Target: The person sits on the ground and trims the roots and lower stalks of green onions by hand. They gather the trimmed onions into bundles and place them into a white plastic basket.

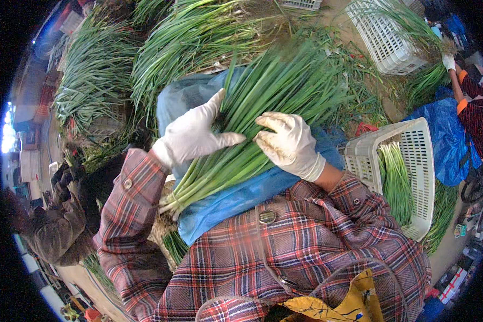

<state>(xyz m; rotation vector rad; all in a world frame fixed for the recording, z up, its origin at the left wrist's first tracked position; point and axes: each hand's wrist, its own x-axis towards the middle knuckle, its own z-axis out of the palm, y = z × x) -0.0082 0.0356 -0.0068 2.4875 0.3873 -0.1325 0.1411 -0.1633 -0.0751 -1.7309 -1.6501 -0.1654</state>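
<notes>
A large bunch of green onions point(241, 133) lies across my lap on a blue plastic sheet point(225, 201), its pale stem ends at the lower left and its leaves fanning to the upper right. A thin band appears to circle the stems near the root ends. My left hand point(203, 131), in a white glove, is over the left side of the bunch with thumb and fingers spread apart. My right hand point(290, 145), in a stained white glove, rests at the right side of the bunch with its fingers curved; whether it grips any leaves cannot be told.
A white plastic crate point(424, 181) holding green onions stands at my right. Another white crate point(382, 36) is at the upper right, near a co-worker point(475, 108) in striped clothing. Piles of green onions point(100, 72) lie ahead. Another person point(60, 225) sits at the left.
</notes>
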